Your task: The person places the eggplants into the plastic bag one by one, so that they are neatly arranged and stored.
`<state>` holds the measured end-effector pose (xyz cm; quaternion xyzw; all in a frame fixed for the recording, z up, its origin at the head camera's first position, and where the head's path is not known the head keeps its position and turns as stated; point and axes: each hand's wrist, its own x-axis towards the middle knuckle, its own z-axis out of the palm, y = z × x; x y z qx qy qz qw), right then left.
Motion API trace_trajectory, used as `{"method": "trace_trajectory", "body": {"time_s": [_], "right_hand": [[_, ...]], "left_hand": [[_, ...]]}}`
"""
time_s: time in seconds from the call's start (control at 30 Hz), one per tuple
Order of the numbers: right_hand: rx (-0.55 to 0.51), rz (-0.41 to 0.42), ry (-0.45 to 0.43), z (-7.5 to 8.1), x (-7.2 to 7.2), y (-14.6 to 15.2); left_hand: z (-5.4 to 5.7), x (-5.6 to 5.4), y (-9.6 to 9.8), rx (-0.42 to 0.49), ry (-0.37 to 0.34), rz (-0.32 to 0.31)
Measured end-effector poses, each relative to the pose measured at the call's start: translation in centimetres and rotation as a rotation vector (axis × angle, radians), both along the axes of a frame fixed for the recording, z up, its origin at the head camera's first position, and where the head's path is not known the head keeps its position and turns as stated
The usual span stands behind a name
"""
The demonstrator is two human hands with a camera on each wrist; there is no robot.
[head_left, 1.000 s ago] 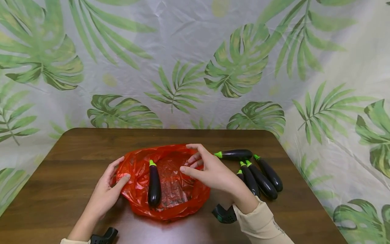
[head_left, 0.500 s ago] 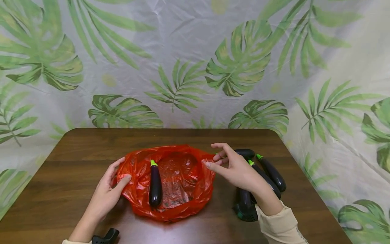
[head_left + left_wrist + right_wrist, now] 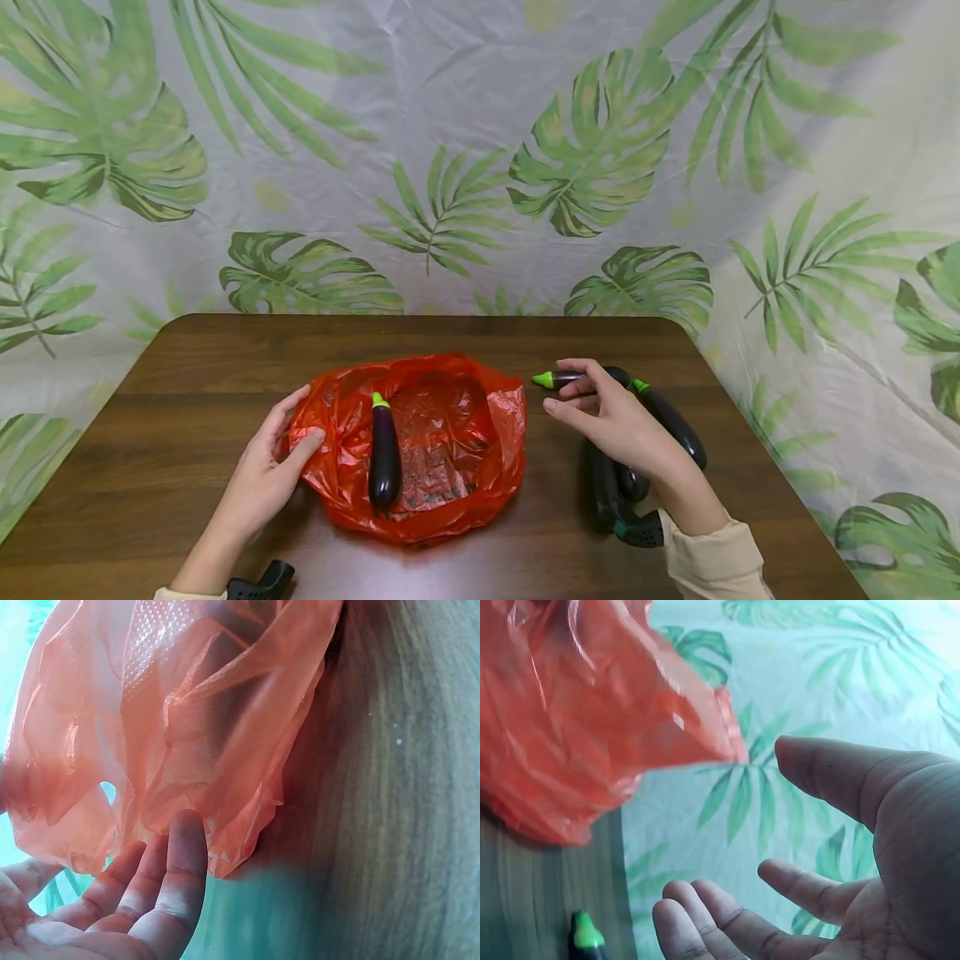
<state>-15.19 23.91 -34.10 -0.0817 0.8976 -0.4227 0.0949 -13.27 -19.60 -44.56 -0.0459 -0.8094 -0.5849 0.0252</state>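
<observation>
In the head view, I see the left hand pinching the rim of the red plastic bag, perhaps so its mouth remains wide. One eggplant lies inside, between the hands. The right hand grips nothing, and other eggplants lie under and beside it. In the left wrist view, the fingertips touch the bag's outside, seemingly supporting its wall. In the right wrist view, thumb and fingers stand apart, near the bag's loose edge.
</observation>
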Motion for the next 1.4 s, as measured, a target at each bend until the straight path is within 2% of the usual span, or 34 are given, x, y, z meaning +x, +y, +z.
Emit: {"method": "trace_trajectory", "body": {"time_s": [0.3, 0.83, 1.07, 1.4], "right_hand": [[0.048, -0.049, -0.027, -1.0, 0.7, 2.2], [0.043, -0.055, -0.068, -3.1, 1.8, 4.9], [0.055, -0.088, -0.076, -4.1, 2.0, 5.5], [0.072, -0.106, -0.08, -4.7, 2.2, 5.7]], "left_hand": [[-0.1, 0.0, -0.1, -0.009, 0.001, 0.0], [-0.1, 0.1, -0.1, 0.007, 0.006, -0.01], [-0.1, 0.1, 0.0, 0.023, 0.004, -0.015], [0.0, 0.0, -0.1, 0.045, 0.006, -0.025]]}}
